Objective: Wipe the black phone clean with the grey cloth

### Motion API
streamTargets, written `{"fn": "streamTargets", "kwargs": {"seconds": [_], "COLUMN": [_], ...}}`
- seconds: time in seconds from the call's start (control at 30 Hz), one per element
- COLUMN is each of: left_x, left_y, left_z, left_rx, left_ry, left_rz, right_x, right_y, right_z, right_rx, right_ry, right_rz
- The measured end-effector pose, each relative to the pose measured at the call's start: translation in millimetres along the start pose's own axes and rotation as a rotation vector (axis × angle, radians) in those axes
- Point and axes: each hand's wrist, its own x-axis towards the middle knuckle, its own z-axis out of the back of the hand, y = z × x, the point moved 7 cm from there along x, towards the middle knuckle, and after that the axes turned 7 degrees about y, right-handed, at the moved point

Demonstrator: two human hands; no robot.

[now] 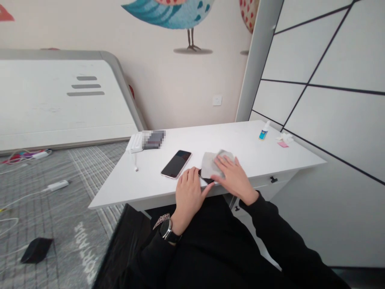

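Left hand (189, 196): fingers lightly curled, fingertips touching the edge of a dark device (205, 179); cannot tell whether it has hold.
Right hand (232, 177): open, fingers spread, pressing flat on a grey cloth (215, 164), not closed around it.
Cloth: lies on the dark device, covering much of it, between the hands.
Dark device: on the desk's near edge, only its uncovered part showing.
Phone (176, 163): face up, screen dark, just beside the left hand.
Wrist: black watch (166, 229) on the left, above a black sleeve (156, 251).
Desk (240, 144): white, with a black drawer handle (273, 179).
Far right of desk: small bottle (264, 131), tissue (285, 138), pink note (282, 144).
Far left of desk: white ribbed object (135, 142), pixelated item (154, 139), white earbud (136, 168).
Floor: grey rug (54, 216) with white cables (36, 192) and a black pouch (36, 249).
Wall: bird mural (171, 12), socket (217, 100).
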Motion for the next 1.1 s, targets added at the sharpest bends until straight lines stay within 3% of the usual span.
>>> {"fn": "streamTargets", "kwargs": {"seconds": [0.07, 0.13, 0.33, 0.4, 0.5, 0.57, 0.63, 0.73, 0.8, 0.87, 1.0, 1.1], "left_x": [-1, -1, 1, 1, -1, -1, -1, 0, 1, 1, -1, -1], "left_y": [-1, -1, -2, -3, -2, -1, 0, -1, -3, -3, -1, -1], "left_z": [-1.8, -2.5, 0.0, -0.1, -1.9, -2.8, -2.4, -1.1, -0.8, -1.5, -3.9, -3.7], "left_rx": [0.03, 0.04, 0.003, 0.013, 0.024, 0.021, 0.006, -0.013, -0.007, 0.004, 0.024, 0.013], "left_ry": [0.016, 0.027, 0.02, 0.018, 0.031, 0.039, 0.034, 0.021, 0.02, 0.029, 0.056, 0.06], "left_rz": [-0.024, -0.034, -0.009, -0.014, -0.034, -0.042, -0.036, -0.015, -0.009, -0.012, -0.03, -0.039], "right_x": [-7, -12, -2, 0, -4, -9, -10, -6, -4, -5, -21, -31], "right_y": [23, 31, -19, -5, 30, 35, 18, -19, -23, -4, 39, 22], "right_z": [-5, -5, 4, -1, -8, -8, -4, 4, 4, -1, -8, -3], "right_rx": [0.049, 0.086, -0.028, -0.05, -0.016, 0.015, 0.018, -0.037, -0.064, -0.044, 0.068, 0.094], "right_ry": [0.055, 0.11, 0.027, 0.005, 0.015, 0.045, 0.057, -0.001, -0.029, -0.007, 0.087, 0.094], "right_rz": [0.167, 0.257, -0.068, -0.051, 0.097, 0.169, 0.138, -0.059, -0.125, -0.057, 0.212, 0.207]}}
